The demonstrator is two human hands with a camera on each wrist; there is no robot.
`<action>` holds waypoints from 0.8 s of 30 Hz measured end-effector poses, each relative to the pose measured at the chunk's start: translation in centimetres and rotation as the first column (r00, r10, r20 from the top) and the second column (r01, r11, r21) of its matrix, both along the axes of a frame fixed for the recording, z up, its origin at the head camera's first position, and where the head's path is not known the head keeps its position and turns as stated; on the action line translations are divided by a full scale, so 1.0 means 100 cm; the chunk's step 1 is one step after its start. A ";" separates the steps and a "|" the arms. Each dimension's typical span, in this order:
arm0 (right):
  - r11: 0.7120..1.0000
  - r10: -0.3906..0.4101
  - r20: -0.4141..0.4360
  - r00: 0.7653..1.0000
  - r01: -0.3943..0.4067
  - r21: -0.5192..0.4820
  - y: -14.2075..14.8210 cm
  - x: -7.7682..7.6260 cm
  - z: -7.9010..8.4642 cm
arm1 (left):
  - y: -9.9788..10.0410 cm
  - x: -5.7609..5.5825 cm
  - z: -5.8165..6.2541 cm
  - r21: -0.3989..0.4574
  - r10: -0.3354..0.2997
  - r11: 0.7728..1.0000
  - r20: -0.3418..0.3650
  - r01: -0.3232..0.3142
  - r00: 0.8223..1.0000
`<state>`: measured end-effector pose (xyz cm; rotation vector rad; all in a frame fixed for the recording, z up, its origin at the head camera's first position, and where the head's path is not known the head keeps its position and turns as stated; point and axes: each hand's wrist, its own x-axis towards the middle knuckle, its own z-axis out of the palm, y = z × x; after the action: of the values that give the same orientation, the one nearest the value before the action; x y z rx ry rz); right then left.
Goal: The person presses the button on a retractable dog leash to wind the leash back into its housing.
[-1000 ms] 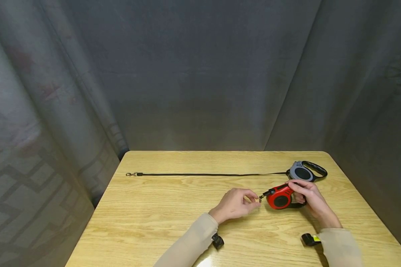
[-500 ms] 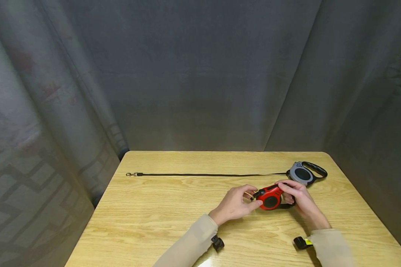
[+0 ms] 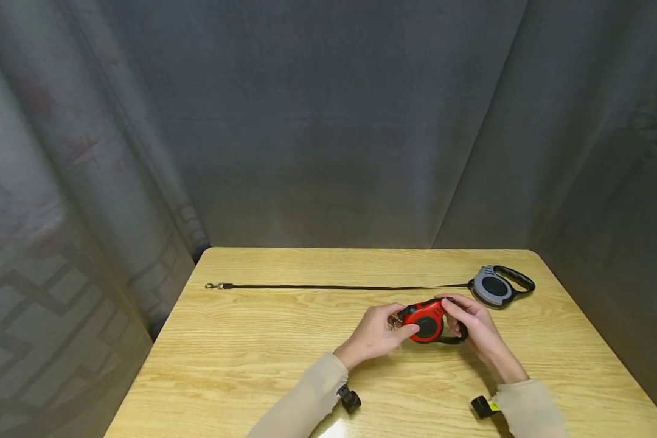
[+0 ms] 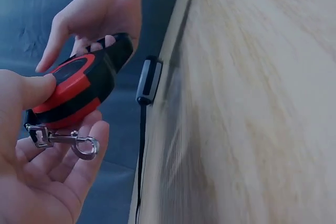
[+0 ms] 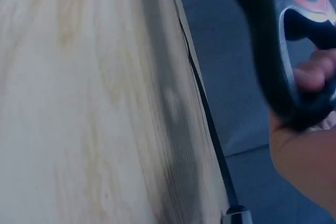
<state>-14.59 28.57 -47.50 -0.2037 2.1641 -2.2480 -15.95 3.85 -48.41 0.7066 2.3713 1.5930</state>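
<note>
A red and black retractable dog leash is held up over the table between both hands. My left hand pinches its front end, the thumb on the casing and the fingers on the far side. In the left wrist view, its silver snap hook dangles above the open palm. My right hand grips the black handle; the right wrist view has fingers passing through the handle loop. Behind them lies a grey and black retractable leash, apart from both hands.
The grey leash's black strap stretches left across the wooden table and ends in a metal snap hook. Grey curtains hang behind the table and along its sides.
The right hand has brought the red leash leftward to the left hand. The left thumb and fingers have moved from near its snap hook onto the casing. The grey leash has stayed put.
</note>
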 end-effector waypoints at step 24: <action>0.876 -0.277 -0.164 0.947 0.319 0.363 -0.052 0.019 0.005 | -0.052 0.005 0.006 0.217 0.110 0.964 0.197 -0.152 0.974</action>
<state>-12.69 23.40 -47.00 0.0222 2.8118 -1.9082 -15.49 -1.36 -47.80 0.4250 2.1637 1.9213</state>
